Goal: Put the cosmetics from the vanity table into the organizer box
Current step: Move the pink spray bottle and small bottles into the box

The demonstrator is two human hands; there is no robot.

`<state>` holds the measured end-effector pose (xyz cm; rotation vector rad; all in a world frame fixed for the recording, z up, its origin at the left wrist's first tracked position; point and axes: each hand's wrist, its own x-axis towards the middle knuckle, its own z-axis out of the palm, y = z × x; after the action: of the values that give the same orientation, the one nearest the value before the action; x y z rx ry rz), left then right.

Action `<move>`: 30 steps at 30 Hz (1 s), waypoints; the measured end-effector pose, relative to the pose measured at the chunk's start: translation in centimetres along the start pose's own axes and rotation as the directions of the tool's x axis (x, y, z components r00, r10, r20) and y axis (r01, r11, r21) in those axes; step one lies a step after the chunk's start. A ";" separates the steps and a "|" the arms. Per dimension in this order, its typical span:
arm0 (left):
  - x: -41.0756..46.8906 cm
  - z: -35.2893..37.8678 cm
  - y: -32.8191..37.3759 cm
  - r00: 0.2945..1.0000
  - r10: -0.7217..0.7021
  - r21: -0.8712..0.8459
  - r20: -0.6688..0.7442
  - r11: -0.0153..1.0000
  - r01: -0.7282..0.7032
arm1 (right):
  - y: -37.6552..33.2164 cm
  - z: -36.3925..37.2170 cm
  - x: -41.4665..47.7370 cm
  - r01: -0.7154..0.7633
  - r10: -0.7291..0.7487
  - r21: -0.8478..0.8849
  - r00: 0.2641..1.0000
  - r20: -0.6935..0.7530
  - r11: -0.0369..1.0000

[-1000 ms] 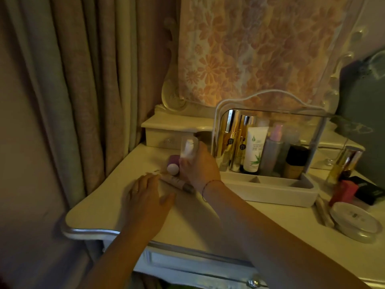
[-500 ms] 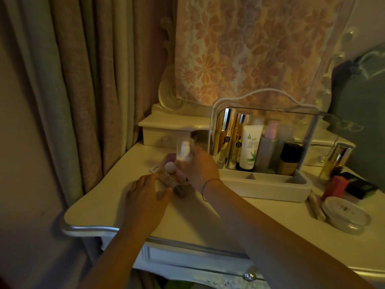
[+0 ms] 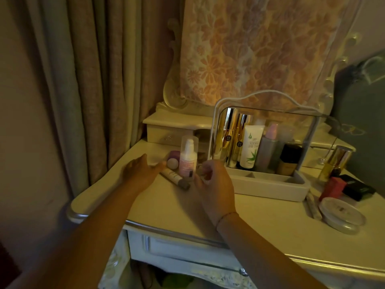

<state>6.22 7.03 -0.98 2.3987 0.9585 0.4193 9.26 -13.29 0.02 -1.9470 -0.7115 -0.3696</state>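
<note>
1. Left hand (image 3: 141, 170) is spread flat and wide just above the bench (image 3: 166, 207), near the left edge. Its fingers are straight and blurred and hold nothing, and the fingertips come close to the jar (image 3: 173, 160).
2. Right hand (image 3: 214, 184) hovers between the pump bottle (image 3: 188, 158) and the box (image 3: 268, 185). Its fingers are loosely curled just beside the bottle's base, with nothing visible in them.
3. The pump bottle stands upright toward the back-left corner of the bench, with a clear cap and a pink label. The purple jar sits just to its left.
4. The tube (image 3: 175, 178) lies slanted in front of both, its dark cap pointing toward the right hand.
5. The white box stands along the back edge, about mid-bench, under a thin arched handle.
6. Upright in the box's rear part are the gold bottles (image 3: 228, 138), a white tube (image 3: 251, 147), a grey bottle (image 3: 268, 149) with a pink cap, and a dark bottle (image 3: 290, 159).
7. Toward the right edge of the bench stand a lone gold flask (image 3: 335, 163), a red carton (image 3: 333, 187) and a black carton (image 3: 358, 189).
8. A round tub (image 3: 341, 213) sits in front of these, and a stick (image 3: 312, 205) lies between the tub and the box.
9. A curtain (image 3: 93, 80) hangs beyond the left edge of the bench.
</note>
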 end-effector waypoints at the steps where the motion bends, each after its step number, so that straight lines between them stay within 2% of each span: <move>1: 0.4 -0.1 0.0 0.999 0.011 0.031 0.044 0.999 -0.013 | 0.2 -0.1 -0.2 -0.038 0.037 0.038 0.999 0.025 0.999; 3: 0.7 -0.4 0.3 0.993 0.063 0.048 0.104 0.997 -0.068 | 0.4 -0.1 -0.3 -0.106 0.097 0.081 0.990 0.103 0.991; 7: 0.5 -1.1 0.4 0.981 0.146 -0.035 0.128 0.989 -0.143 | 0.7 0.0 -0.2 -0.179 0.162 0.056 0.961 0.224 0.982; 13: 0.1 -1.3 0.0 0.985 0.101 -0.100 0.139 0.991 -0.088 | 0.6 0.4 0.2 -0.099 0.114 -0.069 0.956 0.269 0.993; 15: 0.1 -1.3 -0.2 0.984 0.101 -0.219 0.149 0.973 -0.066 | 0.6 0.5 0.3 -0.076 0.102 -0.099 0.951 0.293 0.992; 18: -0.5 -1.2 -0.5 0.983 0.123 -0.469 0.134 0.882 -0.046 | 0.5 0.4 0.2 -0.060 0.085 -0.087 0.944 0.318 0.994; 23: -2.8 -1.9 -0.8 0.994 0.109 -0.753 0.008 0.655 -0.066 | 0.4 0.3 0.1 -0.042 0.066 -0.076 0.938 0.340 0.996; 26: -4.4 -2.7 0.3 0.990 0.133 -0.816 -0.057 0.565 -0.123 | 0.0 0.2 -0.2 -0.054 0.060 -0.026 0.937 0.343 0.998; 30: -6.4 -4.3 3.5 0.958 0.257 -0.848 -0.123 0.475 -0.236 | -0.3 -1.0 -0.8 -0.023 -0.004 0.079 0.947 0.322 0.997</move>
<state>1.73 1.85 3.95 1.5634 0.2230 0.7630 8.48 -14.33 0.23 -1.9518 -0.9115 -0.0121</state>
